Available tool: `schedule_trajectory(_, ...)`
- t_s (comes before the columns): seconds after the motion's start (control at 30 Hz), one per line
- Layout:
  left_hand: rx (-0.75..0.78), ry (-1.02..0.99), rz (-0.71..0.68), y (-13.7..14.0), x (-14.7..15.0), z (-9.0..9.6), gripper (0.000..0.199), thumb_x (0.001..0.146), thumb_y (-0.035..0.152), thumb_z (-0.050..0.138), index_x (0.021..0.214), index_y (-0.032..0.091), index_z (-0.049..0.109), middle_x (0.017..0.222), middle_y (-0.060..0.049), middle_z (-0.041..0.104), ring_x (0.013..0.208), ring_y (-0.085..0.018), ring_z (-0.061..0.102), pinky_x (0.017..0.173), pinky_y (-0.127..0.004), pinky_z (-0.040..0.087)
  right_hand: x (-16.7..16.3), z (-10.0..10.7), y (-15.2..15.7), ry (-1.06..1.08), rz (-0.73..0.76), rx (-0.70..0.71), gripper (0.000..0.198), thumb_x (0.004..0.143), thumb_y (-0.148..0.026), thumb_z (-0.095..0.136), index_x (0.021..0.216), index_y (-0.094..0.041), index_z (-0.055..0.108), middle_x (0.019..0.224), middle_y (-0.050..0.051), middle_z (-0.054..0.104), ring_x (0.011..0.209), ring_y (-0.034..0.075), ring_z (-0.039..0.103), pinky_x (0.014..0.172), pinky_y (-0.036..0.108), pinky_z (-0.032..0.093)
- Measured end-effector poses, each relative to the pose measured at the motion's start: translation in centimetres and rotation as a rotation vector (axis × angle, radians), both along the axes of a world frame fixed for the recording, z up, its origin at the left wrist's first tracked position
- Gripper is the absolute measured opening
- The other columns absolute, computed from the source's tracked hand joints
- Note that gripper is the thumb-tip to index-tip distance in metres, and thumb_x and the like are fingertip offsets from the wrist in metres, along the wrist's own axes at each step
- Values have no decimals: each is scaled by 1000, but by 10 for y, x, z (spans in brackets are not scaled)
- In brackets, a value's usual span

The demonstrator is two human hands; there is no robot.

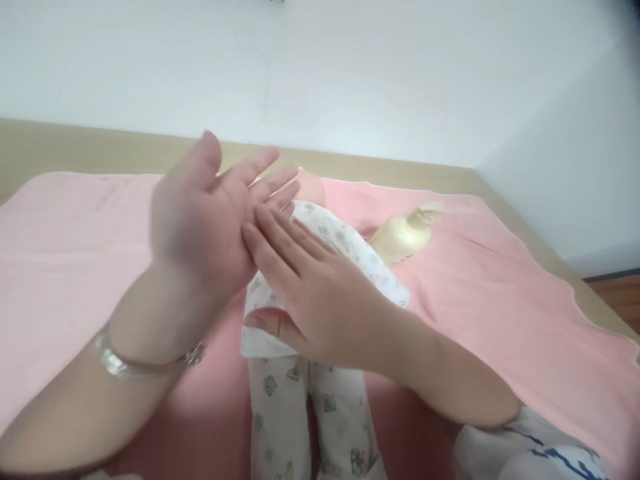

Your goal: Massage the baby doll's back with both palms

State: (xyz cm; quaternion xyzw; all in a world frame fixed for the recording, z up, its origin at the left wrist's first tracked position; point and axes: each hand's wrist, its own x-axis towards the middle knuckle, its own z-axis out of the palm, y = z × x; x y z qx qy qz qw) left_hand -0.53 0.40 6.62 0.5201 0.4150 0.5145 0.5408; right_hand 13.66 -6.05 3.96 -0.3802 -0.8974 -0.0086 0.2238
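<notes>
My left hand [203,220] is raised with its palm showing and its fingers and thumb spread. The fingertips of my right hand [320,293] touch the edge of that palm; its fingers lie stretched out and its thumb points left. Neither hand grips anything. Below and behind them lies a small baby-like figure in a white printed top [373,267] and matching trousers [280,400]. Its head [313,188] is mostly hidden by my hands. I cannot tell whether it is a doll. A cream pump bottle [400,238] lies on its side to the right of the figure.
A pink blanket [500,287] covers most of a light wooden surface [100,145]. White walls [350,73] rise behind it and at the right. A silver bangle [120,360] circles my left wrist. Brown floor [617,300] shows at the right edge.
</notes>
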Motion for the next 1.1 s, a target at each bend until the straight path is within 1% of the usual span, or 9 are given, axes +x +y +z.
schedule_trajectory(0.1,-143,-151,-68,24,11,-23,61,107,49,12,128,17,59,129,-14,65,139,-28,53,113,-47,46,2,6,-7,-5,45,-68,50,108,-32,35,146,-2,47,152,20,54,144,27,49,124,49,38)
schedule_trajectory(0.17,-92,-150,27,39,17,-41,49,106,47,23,118,19,62,128,-11,66,135,-25,57,117,-42,44,6,8,-4,32,74,-64,45,108,-30,34,139,-6,55,142,15,64,133,24,60,120,46,43)
schedule_trajectory(0.23,-2,-64,117,49,21,-58,35,104,39,36,108,20,66,119,-8,70,128,-24,61,116,-40,44,11,5,7,81,23,-46,42,107,-26,33,135,-8,60,137,12,68,129,23,63,119,45,45)
schedule_trajectory(0.37,120,80,210,51,27,-80,23,96,24,47,95,20,69,110,-6,73,114,-22,66,107,-38,51,14,-14,34,137,-238,-86,42,102,-19,38,134,-6,61,142,15,63,138,25,55,119,44,44)
schedule_trajectory(0.5,155,229,267,40,34,-93,22,96,25,46,92,22,68,108,-4,73,109,-21,66,97,-35,54,8,-38,54,85,-392,-209,51,96,-9,38,144,-3,54,153,16,53,148,27,43,123,43,38)
schedule_trajectory(0.6,333,378,266,34,36,-100,23,94,22,45,97,21,68,105,-3,74,103,-20,67,93,-34,54,3,-51,60,63,-424,-261,54,96,-11,38,149,-5,49,156,13,50,152,27,37,128,44,30)
schedule_trajectory(0.73,516,476,203,33,36,-104,26,92,17,42,91,21,68,98,-2,74,95,-19,68,89,-33,55,0,-60,61,109,-452,-254,55,97,-13,38,151,-7,46,157,8,49,154,26,32,130,46,24)
schedule_trajectory(0.97,561,638,208,29,25,-114,32,95,17,38,105,22,67,108,-4,74,101,-20,67,95,-36,54,3,-72,61,220,-481,-200,51,102,-21,27,143,-13,57,155,6,53,151,19,39,128,44,28)
schedule_trajectory(1.1,553,714,173,22,14,-123,30,94,20,41,113,21,65,117,-7,73,110,-24,65,103,-44,53,1,-74,55,145,-505,-139,54,106,-31,25,145,-8,54,157,12,48,151,24,38,127,47,29)
